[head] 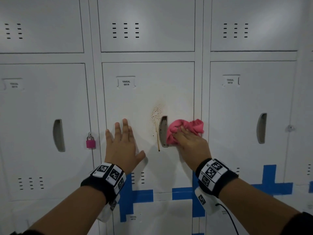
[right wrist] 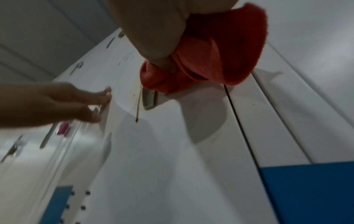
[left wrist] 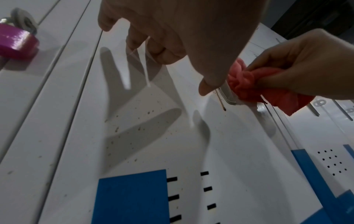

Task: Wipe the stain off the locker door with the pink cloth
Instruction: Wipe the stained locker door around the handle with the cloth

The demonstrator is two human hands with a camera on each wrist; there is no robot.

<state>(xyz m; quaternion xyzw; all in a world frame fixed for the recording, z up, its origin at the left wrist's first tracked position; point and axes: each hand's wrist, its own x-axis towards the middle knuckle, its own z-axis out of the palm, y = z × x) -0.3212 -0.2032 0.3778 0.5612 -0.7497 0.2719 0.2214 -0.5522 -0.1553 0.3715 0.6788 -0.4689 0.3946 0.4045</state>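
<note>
The white locker door (head: 135, 102) labelled YAKAL 0014 carries a brown speckled stain (head: 156, 112) with a long drip (head: 158, 141) left of its handle recess (head: 164, 131). My right hand (head: 189, 141) grips a bunched pink cloth (head: 184, 128) against the door, just right of the recess. The cloth (left wrist: 249, 84) (right wrist: 206, 60) shows in both wrist views, held in curled fingers. My left hand (head: 122, 143) lies flat with spread fingers on the door, left of the stain. Small specks (left wrist: 134, 121) dot the door below it.
A pink padlock (head: 91, 141) hangs on the locker to the left. Blue tape strips (head: 135, 195) cross the lower doors. Neighbouring locker doors (head: 250, 116) stand shut on both sides, each with a handle recess and vent slots.
</note>
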